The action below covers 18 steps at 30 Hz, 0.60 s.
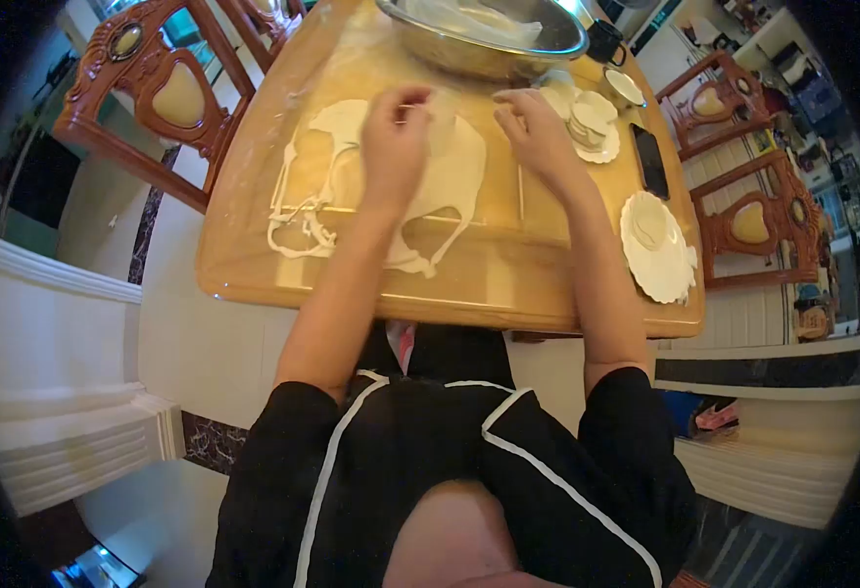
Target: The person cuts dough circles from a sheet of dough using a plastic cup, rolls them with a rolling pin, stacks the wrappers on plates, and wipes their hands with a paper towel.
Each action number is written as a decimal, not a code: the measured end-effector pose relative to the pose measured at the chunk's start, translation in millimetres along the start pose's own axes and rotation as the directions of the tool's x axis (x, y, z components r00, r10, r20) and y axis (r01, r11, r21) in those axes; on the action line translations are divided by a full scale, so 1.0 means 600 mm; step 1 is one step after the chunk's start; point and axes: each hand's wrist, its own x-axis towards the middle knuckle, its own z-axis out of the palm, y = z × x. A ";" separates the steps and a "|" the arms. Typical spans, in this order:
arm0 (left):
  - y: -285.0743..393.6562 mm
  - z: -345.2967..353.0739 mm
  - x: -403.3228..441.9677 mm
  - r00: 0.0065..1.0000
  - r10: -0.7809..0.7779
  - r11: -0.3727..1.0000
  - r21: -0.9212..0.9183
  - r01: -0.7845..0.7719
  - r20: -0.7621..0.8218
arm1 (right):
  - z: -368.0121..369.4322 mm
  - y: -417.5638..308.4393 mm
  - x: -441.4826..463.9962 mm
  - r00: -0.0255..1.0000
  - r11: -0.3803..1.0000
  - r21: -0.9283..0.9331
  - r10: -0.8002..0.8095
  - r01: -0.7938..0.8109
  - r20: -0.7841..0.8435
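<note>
A thin sheet of pale dough (456,176) lies on the wooden table (548,265), with irregular scraps and strips (298,230) to its left. Over the sheet, my left hand (396,142) has its fingers curled beside a blurred pale thing I cannot make out. My right hand (540,137) hovers right of the sheet, its fingers bent and slightly apart, with nothing visible in them. Near it, dough rounds (592,116) are stacked on a scalloped white plate (601,154). A second white plate (660,274) holds round dough pieces (649,225).
A large metal bowl (489,61) with a translucent bag in it stands at the back. At the right are a white cup (624,88), a dark mug (605,43) and a black phone (649,162). Carved wooden chairs (107,122) flank both table sides.
</note>
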 end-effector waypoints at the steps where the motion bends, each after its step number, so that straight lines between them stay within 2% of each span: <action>1: 0.006 -0.037 0.001 1.000 0.001 0.993 0.119 -0.003 0.016 | 0.016 0.000 0.018 0.997 0.997 0.036 -0.070 0.069 0.011; 3: 0.026 -0.092 -0.015 0.996 -0.005 0.927 0.374 -0.031 0.094 | 0.054 -0.013 0.035 0.990 0.987 0.082 -0.142 0.140 0.020; 5: 0.012 -0.123 -0.054 0.949 0.061 0.811 0.539 -0.227 0.308 | 0.091 -0.041 0.046 0.968 0.977 -0.078 -0.185 0.200 0.169; 6: 0.009 -0.130 -0.088 0.907 0.017 0.755 0.589 -0.287 0.421 | 0.101 -0.057 0.040 0.964 0.979 -0.126 -0.128 0.161 0.234; 8: 0.027 -0.135 -0.118 0.734 0.069 0.605 0.556 -0.570 0.676 | 0.098 -0.060 0.041 0.959 0.987 -0.109 -0.086 0.119 0.270; 10: 0.023 -0.146 -0.138 0.746 0.134 0.585 0.556 -0.591 0.652 | 0.078 -0.065 0.038 0.952 0.992 -0.099 -0.041 0.075 0.303; 12: 0.035 -0.155 -0.140 0.773 0.101 0.654 0.544 -0.525 0.626 | 0.030 -0.068 -0.001 0.990 0.997 -0.070 -0.006 0.017 0.144; 15: 0.034 -0.152 -0.137 0.783 0.092 0.678 0.537 -0.502 0.615 | -0.039 -0.063 -0.071 0.992 0.989 -0.145 0.043 -0.026 0.116; 16: 0.037 -0.150 -0.133 0.782 0.091 0.682 0.533 -0.500 0.617 | -0.057 -0.066 -0.090 0.983 0.983 -0.155 0.123 -0.102 0.134; 17: 0.042 -0.148 -0.127 0.775 0.025 0.694 0.547 -0.468 0.632 | -0.068 -0.064 -0.101 0.968 0.970 -0.165 0.203 -0.178 0.150; 18: 0.044 -0.144 -0.124 0.765 -0.039 0.703 0.562 -0.436 0.643 | -0.070 -0.053 -0.106 0.967 0.969 -0.167 0.206 -0.180 0.150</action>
